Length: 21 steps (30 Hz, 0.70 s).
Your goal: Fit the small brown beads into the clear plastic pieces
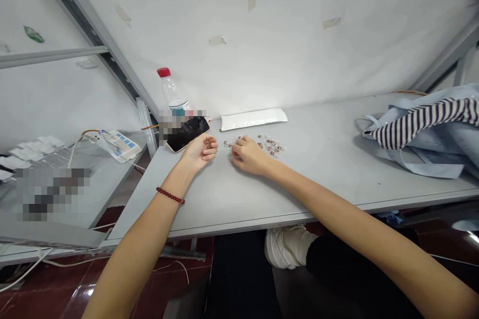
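On the grey tabletop (232,194) lies a loose pile of small clear and brown pieces (275,147). My right hand (250,155) rests over the left part of the pile, palm down, its fingers curled together; whatever is under the fingertips is hidden. My left hand (200,153) lies to the left of the pile, palm turned up and fingers loosely bent, with nothing visible in it. A red beaded bracelet (170,195) circles my left wrist. Just behind my left hand is a dark phone (188,133).
A long white packet (254,119) lies behind the pile. A red-capped bottle (172,92) stands by the wall at the left. A light blue bag with a striped strap (422,134) covers the right end. A power strip (120,146) sits on the left table.
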Motion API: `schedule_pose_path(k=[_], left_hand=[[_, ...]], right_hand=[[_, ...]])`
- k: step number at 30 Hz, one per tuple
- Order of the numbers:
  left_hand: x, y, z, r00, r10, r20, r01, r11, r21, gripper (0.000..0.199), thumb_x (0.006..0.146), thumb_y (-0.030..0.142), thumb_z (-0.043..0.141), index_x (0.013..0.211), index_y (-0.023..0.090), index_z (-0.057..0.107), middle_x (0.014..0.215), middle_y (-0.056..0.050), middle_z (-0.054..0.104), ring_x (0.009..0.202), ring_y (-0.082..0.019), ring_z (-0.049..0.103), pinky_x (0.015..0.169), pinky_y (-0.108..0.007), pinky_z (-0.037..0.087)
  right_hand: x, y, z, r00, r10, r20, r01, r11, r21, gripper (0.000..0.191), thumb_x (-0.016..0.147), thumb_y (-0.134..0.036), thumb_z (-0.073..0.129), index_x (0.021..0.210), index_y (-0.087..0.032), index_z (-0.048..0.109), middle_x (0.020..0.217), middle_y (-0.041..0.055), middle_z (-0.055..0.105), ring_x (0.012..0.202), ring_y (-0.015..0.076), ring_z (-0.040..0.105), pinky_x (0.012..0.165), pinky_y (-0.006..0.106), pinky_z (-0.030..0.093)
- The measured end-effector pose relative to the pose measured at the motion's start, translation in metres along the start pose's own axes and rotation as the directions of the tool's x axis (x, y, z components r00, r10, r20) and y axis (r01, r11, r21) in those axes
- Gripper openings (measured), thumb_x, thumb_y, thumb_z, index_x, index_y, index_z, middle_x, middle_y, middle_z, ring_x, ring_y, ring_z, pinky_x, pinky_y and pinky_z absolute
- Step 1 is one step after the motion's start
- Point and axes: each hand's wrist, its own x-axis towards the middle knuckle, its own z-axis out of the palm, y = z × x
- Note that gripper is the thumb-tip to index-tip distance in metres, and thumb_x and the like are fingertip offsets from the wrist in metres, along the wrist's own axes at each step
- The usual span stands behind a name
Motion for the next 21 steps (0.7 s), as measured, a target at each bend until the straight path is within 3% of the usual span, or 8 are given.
schedule_pose_path(k=[3, 6, 10, 14, 17, 21], left_hand=[[-0.002, -0.007, 0.007, 0.999, 0.041, 0.003, -0.041, 0.989, 0.141, 0.030, 0.088, 0.015, 0.042, 0.058, 0.014, 0.047, 0.048, 0.006, 0.036, 0.031, 0.000, 0.020, 0.030, -0.014, 0.010], [0.002, -0.016, 0.005, 0.979, 0.198, -0.045, -0.167, 0.910, 0.378, 0.031, 0.088, 0.024, 0.051, 0.058, 0.014, 0.050, 0.047, 0.006, 0.037, 0.033, -0.002, 0.023, 0.034, -0.017, 0.012], [0.017, -0.023, -0.006, 0.863, 0.499, -0.082, -0.293, 0.625, 0.723, 0.029, 0.085, 0.027, 0.055, 0.061, 0.012, 0.063, 0.045, 0.004, 0.040, 0.041, -0.008, 0.033, 0.043, -0.023, 0.024], [0.032, -0.023, -0.019, 0.770, 0.638, 0.029, -0.229, 0.233, 0.945, 0.024, 0.076, 0.033, 0.066, 0.072, 0.011, 0.071, 0.054, -0.002, 0.055, 0.057, -0.018, 0.052, 0.059, -0.029, 0.038], [0.041, -0.024, -0.024, 0.761, 0.643, 0.087, -0.154, 0.048, 0.987, 0.035, 0.075, 0.042, 0.067, 0.091, 0.011, 0.073, 0.073, -0.008, 0.066, 0.072, -0.023, 0.060, 0.070, -0.032, 0.043], [0.048, -0.025, -0.026, 0.791, 0.592, 0.156, -0.153, -0.055, 0.987, 0.027, 0.081, 0.037, 0.060, 0.091, 0.015, 0.072, 0.077, -0.008, 0.067, 0.077, -0.024, 0.061, 0.070, -0.032, 0.042]], right_hand=[[0.000, 0.006, 0.002, 0.999, 0.044, -0.019, -0.045, 0.998, -0.046, 0.016, 0.090, -0.020, 0.050, 0.090, -0.011, 0.064, 0.100, 0.0158, 0.063, 0.094, 0.0267, 0.046, 0.081, 0.036, 0.035], [0.001, 0.013, 0.004, 0.998, 0.045, -0.044, -0.046, 0.999, -0.025, 0.016, 0.089, -0.020, 0.051, 0.090, -0.012, 0.064, 0.098, 0.0146, 0.063, 0.093, 0.0261, 0.047, 0.080, 0.036, 0.035], [0.001, 0.017, 0.003, 0.994, 0.048, -0.099, -0.042, 0.997, 0.070, 0.014, 0.087, -0.019, 0.052, 0.088, -0.014, 0.064, 0.095, 0.0126, 0.063, 0.092, 0.0246, 0.048, 0.079, 0.035, 0.035], [0.002, 0.016, 0.000, 0.986, 0.097, -0.139, -0.080, 0.989, 0.126, 0.014, 0.086, -0.013, 0.050, 0.084, -0.014, 0.064, 0.091, 0.0119, 0.063, 0.090, 0.0234, 0.048, 0.077, 0.034, 0.035], [0.002, 0.015, -0.002, 0.983, 0.118, -0.142, -0.099, 0.986, 0.133, 0.016, 0.086, -0.012, 0.049, 0.083, -0.014, 0.065, 0.089, 0.0118, 0.062, 0.089, 0.0230, 0.048, 0.074, 0.033, 0.034], [0.002, 0.014, -0.002, 0.982, 0.116, -0.152, -0.095, 0.986, 0.139, 0.016, 0.086, -0.012, 0.049, 0.082, -0.014, 0.064, 0.088, 0.0111, 0.062, 0.088, 0.0226, 0.048, 0.075, 0.033, 0.034]])
